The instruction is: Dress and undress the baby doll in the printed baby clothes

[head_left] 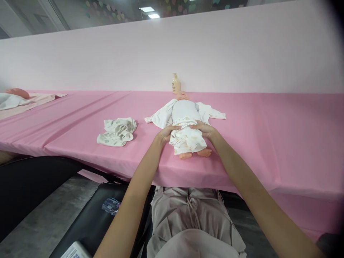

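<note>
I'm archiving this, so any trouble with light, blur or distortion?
In the head view: soft, fairly even light; bright lights at the top; dark blur along the right edge; forearms seemingly stretched toward the camera; left hand and right hand fairly sharp.

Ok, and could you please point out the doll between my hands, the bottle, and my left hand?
Doll (pixel 185 110): head view, on its white torso.
Bottle (pixel 176 84): head view, middle of its body.
Left hand (pixel 167 133): head view, near the thumb's base.
</note>
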Demonstrator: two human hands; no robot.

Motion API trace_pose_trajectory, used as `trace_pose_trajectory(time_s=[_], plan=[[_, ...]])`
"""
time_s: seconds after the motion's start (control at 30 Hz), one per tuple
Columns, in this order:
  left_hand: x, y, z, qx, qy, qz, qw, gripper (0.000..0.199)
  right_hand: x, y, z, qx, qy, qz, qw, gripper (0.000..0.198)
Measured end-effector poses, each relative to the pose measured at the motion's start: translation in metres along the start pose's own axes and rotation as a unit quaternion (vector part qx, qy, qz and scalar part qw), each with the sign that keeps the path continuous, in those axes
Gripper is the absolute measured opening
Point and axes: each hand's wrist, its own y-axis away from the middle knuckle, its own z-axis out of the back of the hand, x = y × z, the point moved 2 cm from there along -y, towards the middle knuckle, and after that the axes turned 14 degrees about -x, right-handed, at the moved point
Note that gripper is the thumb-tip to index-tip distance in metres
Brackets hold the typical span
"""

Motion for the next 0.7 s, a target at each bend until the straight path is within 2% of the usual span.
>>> trace_pose_trajectory(time_s=[0.1,0.27,0.37,0.57,0.7], plan=[[-0.001,-0.001,0.002,-0.023,-0.035,0.013,0.999,0.043,0.002,0.003,-0.005,-0.019,-0.016,-0.003,1.0,0.035],[-0.001,0.001,0.003,-0.043,-0.089,-0.036,0.994,0.058,0.006,0.007,-0.014,-0.06,0.006,-0.009,0.998,0.018],[0.0,0.003,0.002,-0.038,-0.102,-0.038,0.993,0.06,0.005,0.005,-0.011,-0.052,0.013,0.01,0.999,0.021],[0.0,0.003,0.001,-0.046,-0.09,-0.034,0.994,0.062,0.0,0.003,-0.002,0.013,-0.022,0.029,0.999,0.046],[0.0,0.001,0.004,-0.054,-0.086,-0.007,0.995,0.058,-0.001,0.002,-0.001,0.044,-0.039,0.039,0.998,0.046]])
